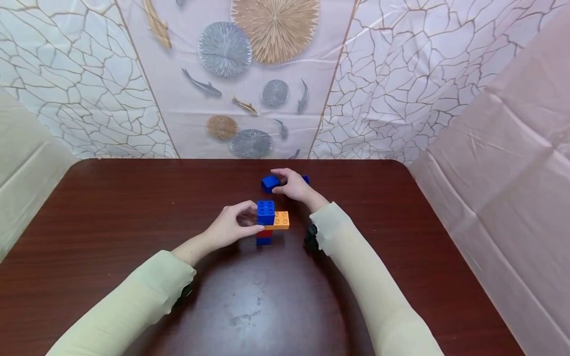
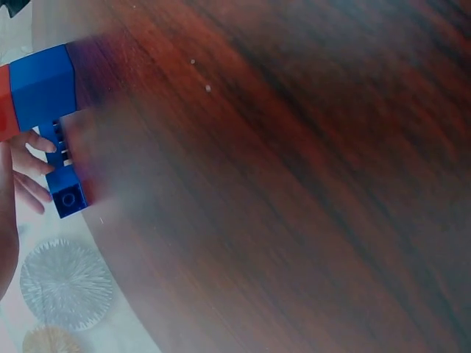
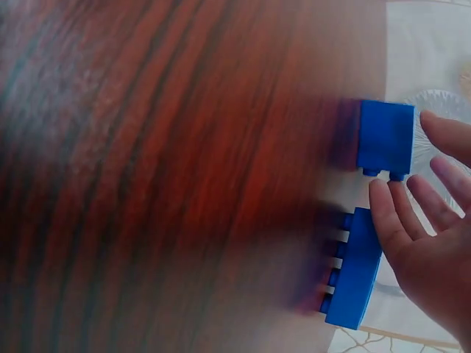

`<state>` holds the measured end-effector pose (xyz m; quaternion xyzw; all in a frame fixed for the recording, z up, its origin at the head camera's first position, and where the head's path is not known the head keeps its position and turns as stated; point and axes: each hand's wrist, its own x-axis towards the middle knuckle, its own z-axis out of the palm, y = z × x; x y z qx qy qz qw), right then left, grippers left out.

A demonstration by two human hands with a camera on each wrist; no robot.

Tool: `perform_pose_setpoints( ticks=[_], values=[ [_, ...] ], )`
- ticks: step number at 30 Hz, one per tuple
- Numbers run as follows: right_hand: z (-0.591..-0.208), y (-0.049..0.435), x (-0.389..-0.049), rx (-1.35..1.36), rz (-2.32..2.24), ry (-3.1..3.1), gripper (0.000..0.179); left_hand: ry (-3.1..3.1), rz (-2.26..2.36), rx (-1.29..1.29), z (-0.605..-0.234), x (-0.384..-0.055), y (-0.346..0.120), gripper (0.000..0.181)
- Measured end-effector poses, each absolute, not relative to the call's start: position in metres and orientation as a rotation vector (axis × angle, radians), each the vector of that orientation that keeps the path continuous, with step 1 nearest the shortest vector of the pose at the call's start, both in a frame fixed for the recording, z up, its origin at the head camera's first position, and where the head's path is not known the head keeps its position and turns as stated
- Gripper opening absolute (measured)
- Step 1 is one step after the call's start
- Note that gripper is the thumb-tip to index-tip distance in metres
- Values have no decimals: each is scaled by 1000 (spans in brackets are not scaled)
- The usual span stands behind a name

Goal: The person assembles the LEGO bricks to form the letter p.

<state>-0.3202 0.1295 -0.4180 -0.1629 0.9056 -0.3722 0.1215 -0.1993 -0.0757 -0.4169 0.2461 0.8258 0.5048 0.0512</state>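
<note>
A small tower of toy building bricks stands on the table, with blue at the bottom, then a red brick (image 1: 264, 233), an orange brick (image 1: 281, 220) jutting right, and a blue brick (image 1: 265, 212) on top. My left hand (image 1: 227, 226) holds the tower from its left side, thumb in front and fingers behind. Farther back, a loose blue brick (image 3: 386, 136) lies with its studs towards my right hand (image 3: 434, 243). That hand's fingers are spread beside it; contact is unclear. A longer blue brick (image 3: 355, 268) lies by the same hand, mostly hidden behind it in the head view.
The brown table (image 1: 133, 207) reaches back to a patterned cloth wall (image 1: 285, 133). Another cloth (image 1: 494, 163) hangs along the right side. Both loose bricks are near the table's far edge.
</note>
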Motion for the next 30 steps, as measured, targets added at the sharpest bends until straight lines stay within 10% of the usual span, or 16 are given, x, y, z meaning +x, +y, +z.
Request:
perform_pose_setpoints(
  ticks=[30],
  values=[
    [-423, 114, -311, -563, -895, 2748, 38, 2502, 1548, 749, -416, -199, -76, 28]
  ],
)
